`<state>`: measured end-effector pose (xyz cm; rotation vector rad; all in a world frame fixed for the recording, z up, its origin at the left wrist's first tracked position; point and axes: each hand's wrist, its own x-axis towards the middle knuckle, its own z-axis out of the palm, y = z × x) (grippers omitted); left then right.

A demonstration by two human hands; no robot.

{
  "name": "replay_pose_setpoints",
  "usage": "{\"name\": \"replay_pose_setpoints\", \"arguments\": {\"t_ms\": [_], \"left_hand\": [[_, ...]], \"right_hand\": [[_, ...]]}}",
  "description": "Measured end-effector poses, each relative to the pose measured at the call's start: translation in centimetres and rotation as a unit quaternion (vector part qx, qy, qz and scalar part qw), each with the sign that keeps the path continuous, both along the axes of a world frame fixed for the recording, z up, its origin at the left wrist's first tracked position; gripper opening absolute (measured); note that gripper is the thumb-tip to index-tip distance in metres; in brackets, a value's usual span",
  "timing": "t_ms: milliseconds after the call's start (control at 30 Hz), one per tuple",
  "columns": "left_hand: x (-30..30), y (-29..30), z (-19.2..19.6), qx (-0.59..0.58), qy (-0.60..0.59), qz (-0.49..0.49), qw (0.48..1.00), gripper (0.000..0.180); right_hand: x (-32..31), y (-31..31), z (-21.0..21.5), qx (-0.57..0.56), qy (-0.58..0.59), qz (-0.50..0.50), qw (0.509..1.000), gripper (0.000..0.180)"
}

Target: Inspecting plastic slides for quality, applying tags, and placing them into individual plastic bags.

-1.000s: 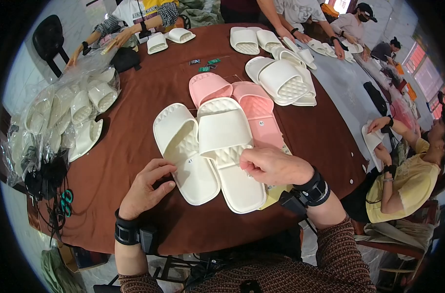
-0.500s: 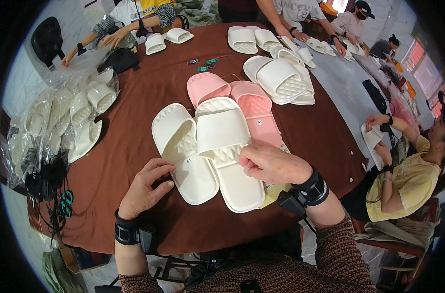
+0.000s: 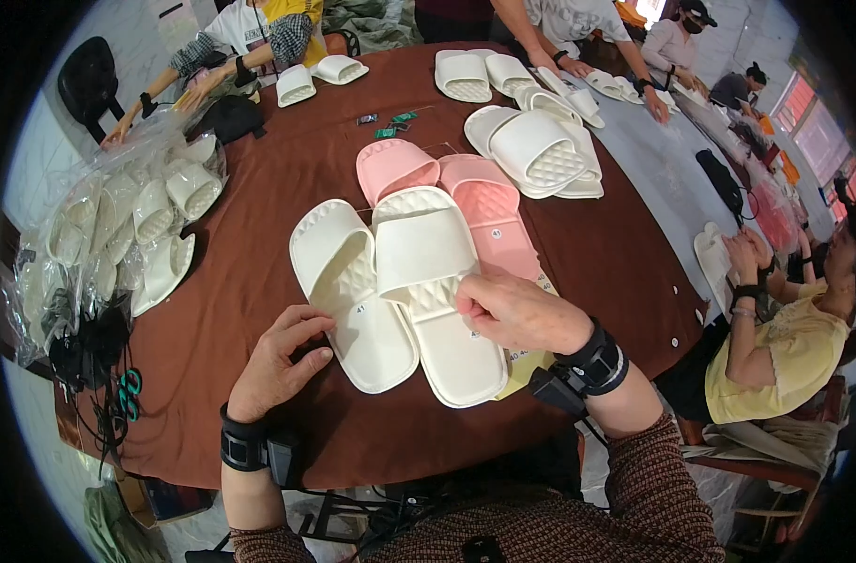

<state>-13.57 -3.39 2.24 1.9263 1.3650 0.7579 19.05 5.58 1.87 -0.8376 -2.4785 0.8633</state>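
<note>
The left hand [image 3: 280,364] is arching loosely, its thumb standing apart below the bent index finger; the left forearm [image 3: 252,497] is sloping behind those fingers. The right hand [image 3: 527,314] is holding a loose fist, the right forearm [image 3: 640,402] lying behind its fingers.

It's bright in here, the light soft and fairly even across the brown surface [image 3: 250,291], with a pale glow at the window [image 3: 796,120] off to the right. Gentle shading gathers inside the nearest white slippers [image 3: 400,277]; glints streak the clear plastic bags [image 3: 156,202]. Nearby things look crisp, distant ones softer. Edges bow toward a black, rounded rim, stretching the person in yellow [image 3: 775,366].
</note>
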Motion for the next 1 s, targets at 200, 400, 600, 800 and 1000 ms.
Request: {"name": "replay_pose_setpoints", "arguments": {"t_ms": [200, 400, 600, 800, 1000], "left_hand": [[0.0, 0.0, 0.0, 0.014, 0.011, -0.005, 1.000, 0.033], [0.0, 0.1, -0.1, 0.024, 0.003, -0.004, 1.000, 0.037], [0.2, 0.1, 0.2, 0.004, 0.001, -0.001, 1.000, 0.032], [0.0, 0.0, 0.0, 0.007, 0.007, -0.001, 1.000, 0.032], [0.0, 0.1, 0.1, 0.004, 0.005, -0.006, 1.000, 0.032]], "right_hand": [[0.1, -0.1, 0.3, -0.035, 0.008, -0.008, 0.999, 0.015], [0.6, 0.4, 0.2, -0.058, -0.019, 0.035, 0.998, 0.023], [1.0, 0.4, 0.0, -0.020, -0.041, 0.056, 0.997, 0.026], [1.3, 1.0, -0.1, -0.084, -0.038, 0.058, 0.994, 0.024], [1.1, 0.8, -0.5, -0.041, -0.026, 0.054, 0.997, 0.024]]}}
